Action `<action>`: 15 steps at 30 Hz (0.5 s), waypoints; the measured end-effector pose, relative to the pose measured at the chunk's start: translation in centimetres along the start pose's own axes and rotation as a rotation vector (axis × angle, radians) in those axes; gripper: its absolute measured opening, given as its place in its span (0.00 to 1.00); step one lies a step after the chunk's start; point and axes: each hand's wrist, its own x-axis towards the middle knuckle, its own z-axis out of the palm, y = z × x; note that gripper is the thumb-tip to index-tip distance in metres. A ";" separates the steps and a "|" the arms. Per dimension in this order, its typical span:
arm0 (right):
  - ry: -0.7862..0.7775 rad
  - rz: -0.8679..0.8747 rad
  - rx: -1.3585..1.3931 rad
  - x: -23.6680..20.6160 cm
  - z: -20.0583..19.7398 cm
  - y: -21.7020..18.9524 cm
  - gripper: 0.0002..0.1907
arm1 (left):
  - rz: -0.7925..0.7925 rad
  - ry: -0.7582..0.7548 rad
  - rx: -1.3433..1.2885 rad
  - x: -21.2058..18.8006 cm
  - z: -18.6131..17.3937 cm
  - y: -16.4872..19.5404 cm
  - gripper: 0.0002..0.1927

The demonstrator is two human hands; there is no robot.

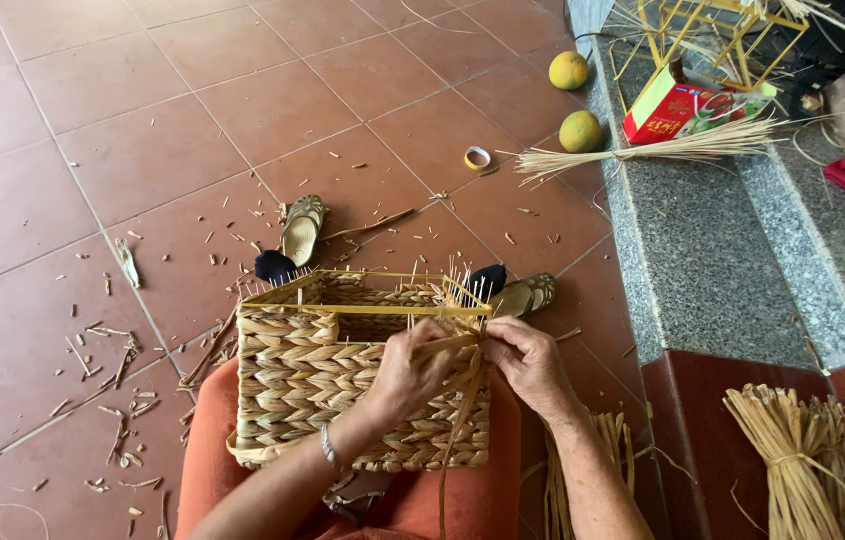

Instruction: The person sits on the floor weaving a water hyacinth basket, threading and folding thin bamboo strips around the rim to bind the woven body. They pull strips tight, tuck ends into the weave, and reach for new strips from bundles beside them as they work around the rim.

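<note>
Home porch serving as a weaving workplace, terracotta floor tiles (143,150) lying strewn with straw scraps (113,365), granite step (713,250) running right, straw bundles (793,450) waiting near right, sandals (303,228) lying ahead.

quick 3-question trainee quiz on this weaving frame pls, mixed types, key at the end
1. True or false: the woven basket rests on the person's lap, not on the tiled floor.
2. Multiple choice: where do the left hand and right hand work?
A) at the basket's upper right corner, on a straw strand
B) on the roll of tape
C) on the straw bundle at lower right
3. How many round yellow-green fruits lie beside the stone step?

Key: 1 true; 2 A; 3 two.
</note>
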 end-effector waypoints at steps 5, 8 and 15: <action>-0.035 -0.065 -0.127 0.8 0.5 -0.3 0.09 | 0.227 0.023 0.205 -3.6 2.0 0.4 0.11; -0.039 0.073 -0.196 1.3 1.0 -1.5 0.07 | 0.545 0.014 0.527 -4.3 2.0 1.4 0.16; -0.125 -0.226 -0.215 1.4 0.5 -3.1 0.09 | 0.575 0.070 1.032 -1.9 -3.8 2.6 0.32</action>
